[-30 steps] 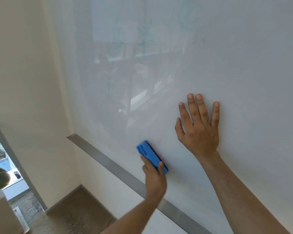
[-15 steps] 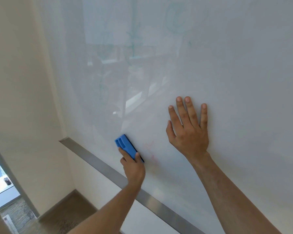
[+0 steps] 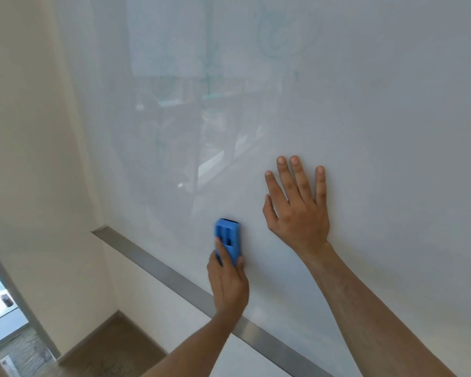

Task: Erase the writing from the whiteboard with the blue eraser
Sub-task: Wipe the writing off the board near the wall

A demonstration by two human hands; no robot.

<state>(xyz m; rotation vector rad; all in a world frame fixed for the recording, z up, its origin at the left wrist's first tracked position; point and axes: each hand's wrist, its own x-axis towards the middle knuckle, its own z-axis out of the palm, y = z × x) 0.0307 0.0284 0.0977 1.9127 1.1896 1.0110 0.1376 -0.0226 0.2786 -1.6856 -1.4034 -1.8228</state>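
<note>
Left hand (image 3: 229,281), blue eraser (image 3: 228,240) on whiteboard (image 3: 365,104)

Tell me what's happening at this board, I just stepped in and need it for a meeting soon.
A person is wiping the whiteboard. The left hand presses the blue eraser against the lower part of the board, just above the metal strip along its bottom edge. The right hand lies flat on the board beside it, fingers spread. Faint teal marks remain higher up, so the job is not finished.
</note>
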